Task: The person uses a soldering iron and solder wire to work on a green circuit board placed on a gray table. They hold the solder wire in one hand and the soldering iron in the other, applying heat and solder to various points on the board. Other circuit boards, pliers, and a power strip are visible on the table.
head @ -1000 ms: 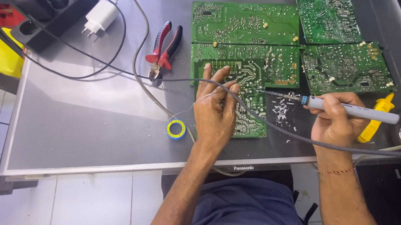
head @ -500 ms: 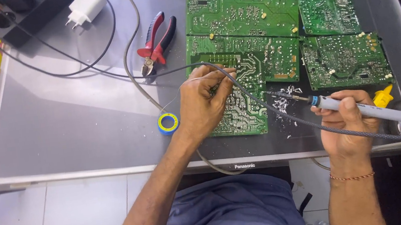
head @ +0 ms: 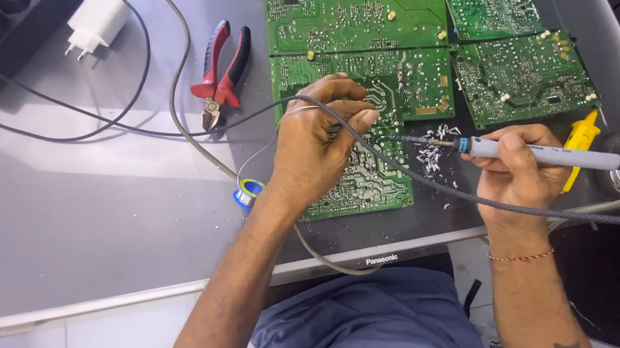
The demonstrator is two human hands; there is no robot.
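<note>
While the right hand is closed pen-style around a soldering iron, tip pointing left over white debris, the left hand pinches thin solder wire with fingers curled, resting on the nearest green circuit board. Solder spool lies just left of that wrist. Red pliers farther left.

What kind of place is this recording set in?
Likely an electronics repair bench: green circuit boards lie on a grey work surface, the right hand holds a soldering iron, and red-handled pliers lie nearby.
</note>
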